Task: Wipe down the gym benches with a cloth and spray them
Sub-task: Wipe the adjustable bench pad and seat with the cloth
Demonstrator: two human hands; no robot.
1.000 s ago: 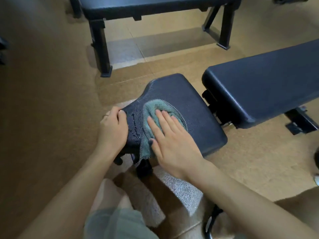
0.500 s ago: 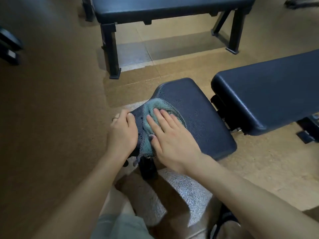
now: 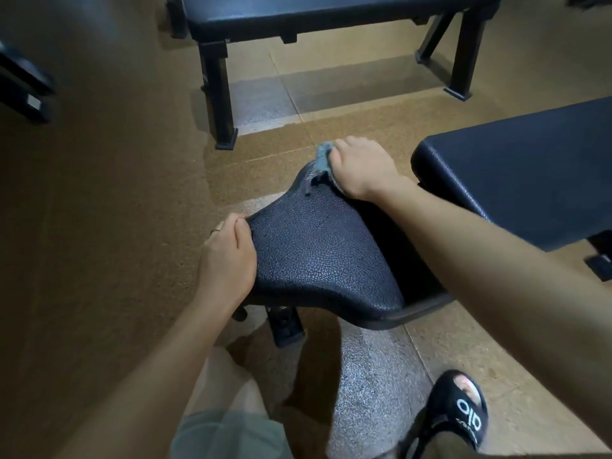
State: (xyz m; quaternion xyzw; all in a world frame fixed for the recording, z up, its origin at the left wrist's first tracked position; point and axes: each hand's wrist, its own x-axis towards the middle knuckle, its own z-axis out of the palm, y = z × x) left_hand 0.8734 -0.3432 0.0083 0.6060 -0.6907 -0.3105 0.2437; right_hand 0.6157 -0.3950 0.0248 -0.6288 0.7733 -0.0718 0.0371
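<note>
A dark padded seat pad (image 3: 318,256) of a gym bench fills the middle of the view. My left hand (image 3: 228,260) grips its near left edge, thumb on top. My right hand (image 3: 359,167) presses a grey-green cloth (image 3: 321,160) onto the pad's far end, fingers curled over it; most of the cloth is hidden under the hand. The bench's long back pad (image 3: 523,167) stretches off to the right. No spray bottle is in view.
A second flat bench (image 3: 331,14) on black legs stands across the top of the view. The floor is brown rubber matting. Dark equipment (image 3: 23,91) sits at the left edge. My knee and a black slipper (image 3: 460,412) are below the seat.
My right hand has slid the cloth from the pad's near left part to its far end. The left hand has kept its hold on the near edge. The camera has moved closer.
</note>
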